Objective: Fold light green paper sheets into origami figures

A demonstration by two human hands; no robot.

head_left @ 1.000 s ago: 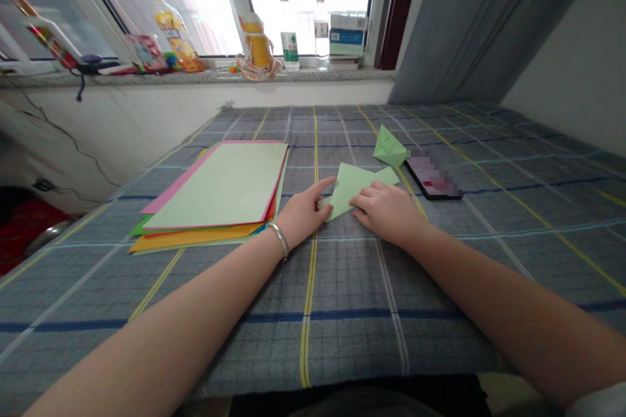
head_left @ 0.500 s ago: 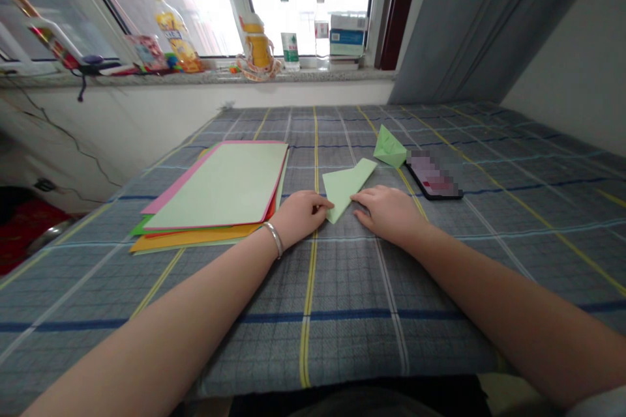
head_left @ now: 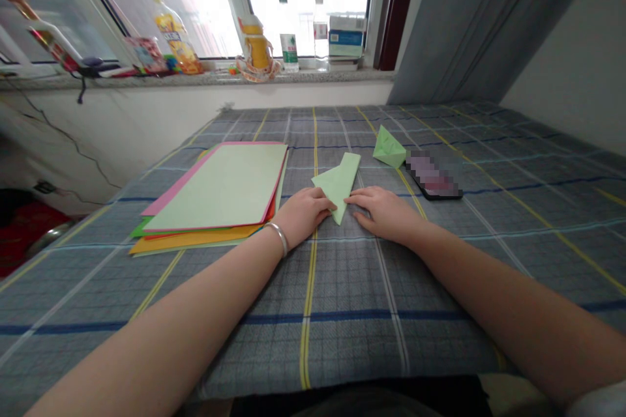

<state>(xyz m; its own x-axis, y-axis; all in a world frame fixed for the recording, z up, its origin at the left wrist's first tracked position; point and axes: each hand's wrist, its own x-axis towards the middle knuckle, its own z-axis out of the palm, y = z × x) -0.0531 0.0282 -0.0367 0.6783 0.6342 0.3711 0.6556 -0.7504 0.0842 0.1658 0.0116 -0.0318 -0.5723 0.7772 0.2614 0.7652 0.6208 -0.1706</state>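
- Your left hand (head_left: 303, 214) lies beside the folded pale green paper (head_left: 337, 184), with its fingers curled and the fingertips (head_left: 327, 203) at the paper's lower left edge. You cannot tell from this view whether they pinch it.
- Your right hand (head_left: 384, 212) is open and grips nothing, its fingers reaching toward the paper and ending just beside its lower right edge.
- The paper lies between your hands on the plaid blue-grey cloth (head_left: 342, 339), its narrow strip pointing away from you and a sharp corner pointing toward you.
- It looks light, thin and soft, so a slight touch will probably shift it, and its folded layers may spring apart if you let go.
- Your surest hold looks to be a pinch on a long folded edge, between thumb and fingertip. The narrow strip seems the part likeliest to bend.
- The woven cloth may slow sliding a little, but it may also give under pressure, making a crease harder to press sharply.
- A stack of coloured paper sheets (head_left: 215, 186) lies to the left, with a pale green sheet on top. Farther off, a small green folded paper shape (head_left: 390, 148) sits just beside a phone (head_left: 434, 174) with a pixelated screen.
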